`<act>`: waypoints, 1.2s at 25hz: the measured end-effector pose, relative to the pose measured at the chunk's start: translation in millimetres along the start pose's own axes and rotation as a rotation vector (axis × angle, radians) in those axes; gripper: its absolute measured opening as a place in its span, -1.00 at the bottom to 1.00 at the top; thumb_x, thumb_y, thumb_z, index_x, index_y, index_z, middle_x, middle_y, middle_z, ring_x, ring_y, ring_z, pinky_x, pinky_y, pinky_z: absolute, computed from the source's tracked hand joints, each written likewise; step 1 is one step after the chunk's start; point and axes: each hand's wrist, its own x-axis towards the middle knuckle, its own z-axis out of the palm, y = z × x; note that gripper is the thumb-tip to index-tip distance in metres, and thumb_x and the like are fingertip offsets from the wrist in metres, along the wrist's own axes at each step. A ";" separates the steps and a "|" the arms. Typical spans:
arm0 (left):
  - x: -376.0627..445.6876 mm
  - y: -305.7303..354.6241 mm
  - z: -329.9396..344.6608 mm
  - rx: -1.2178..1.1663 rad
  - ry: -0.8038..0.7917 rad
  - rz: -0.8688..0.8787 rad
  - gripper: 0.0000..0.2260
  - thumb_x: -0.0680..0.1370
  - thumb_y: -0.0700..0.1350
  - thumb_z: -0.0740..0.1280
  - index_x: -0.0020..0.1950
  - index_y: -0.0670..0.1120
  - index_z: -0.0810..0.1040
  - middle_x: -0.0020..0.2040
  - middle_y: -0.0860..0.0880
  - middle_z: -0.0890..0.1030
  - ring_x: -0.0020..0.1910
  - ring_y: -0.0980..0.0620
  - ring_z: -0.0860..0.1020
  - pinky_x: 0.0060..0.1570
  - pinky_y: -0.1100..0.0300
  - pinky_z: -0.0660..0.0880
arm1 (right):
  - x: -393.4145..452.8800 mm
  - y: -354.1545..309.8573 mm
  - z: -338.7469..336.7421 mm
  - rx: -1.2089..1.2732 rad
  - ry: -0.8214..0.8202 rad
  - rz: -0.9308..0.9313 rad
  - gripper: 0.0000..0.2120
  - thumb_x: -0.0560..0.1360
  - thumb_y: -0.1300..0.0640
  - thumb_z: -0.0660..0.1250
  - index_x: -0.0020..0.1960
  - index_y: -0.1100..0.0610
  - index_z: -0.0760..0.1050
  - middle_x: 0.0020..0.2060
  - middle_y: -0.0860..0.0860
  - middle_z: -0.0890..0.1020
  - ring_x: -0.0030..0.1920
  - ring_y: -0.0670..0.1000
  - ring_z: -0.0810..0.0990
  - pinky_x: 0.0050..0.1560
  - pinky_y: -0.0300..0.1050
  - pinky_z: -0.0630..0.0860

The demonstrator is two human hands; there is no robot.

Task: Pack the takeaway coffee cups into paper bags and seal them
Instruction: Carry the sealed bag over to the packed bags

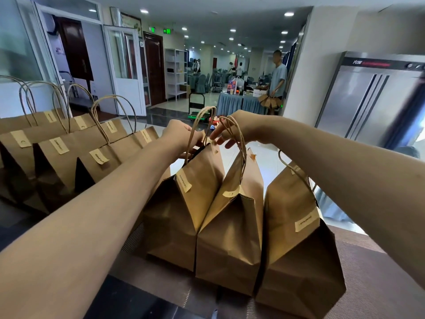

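Head view: three brown kraft paper bags with twisted paper handles stand side by side on the dark ribbed surface. The landmark is the middle bag, its folded top sealed with a pale rectangular sticker. Touching its left side stands the left bag, and both hands work at that bag's top edge. The left hand grips the bag's mouth, fingers curled over the paper. The right hand pinches the top edge beside the handle loops. Just right of the middle bag stands the third bag, sealed too. Well left of it sits a cluster of sealed brown bags. No coffee cups are visible.
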 end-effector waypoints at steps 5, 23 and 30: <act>2.4 -3.2 5.5 -0.199 0.033 -0.120 -0.85 0.57 -0.17 0.31 0.05 -0.22 0.58 -0.06 -0.12 0.70 -0.08 -0.06 0.67 -0.12 0.04 0.61 | 1.1 -3.1 4.3 0.017 -0.015 -0.007 -0.81 0.61 0.23 0.32 0.03 -0.04 0.64 0.00 0.00 0.71 0.01 0.02 0.72 0.19 0.14 0.63; 18.3 0.8 -3.0 0.351 -0.057 0.109 -0.75 0.54 0.02 0.44 -0.02 -0.17 0.72 -0.07 -0.13 0.72 -0.11 -0.10 0.67 -0.21 0.08 0.61 | 0.1 -5.2 5.2 0.011 -0.005 0.010 -0.89 0.55 0.14 0.43 0.04 0.12 0.69 0.01 0.09 0.74 0.07 0.07 0.71 0.24 0.15 0.59; 15.7 20.6 -7.7 0.553 -0.205 0.063 -0.69 0.59 0.09 0.40 0.00 -0.17 0.68 -0.17 -0.04 0.68 -0.15 -0.04 0.65 -0.14 0.13 0.57 | 0.2 -2.2 5.8 0.015 -0.015 0.043 -0.80 0.53 0.10 0.45 0.10 0.17 0.70 0.02 0.10 0.74 0.10 0.08 0.71 0.23 0.14 0.60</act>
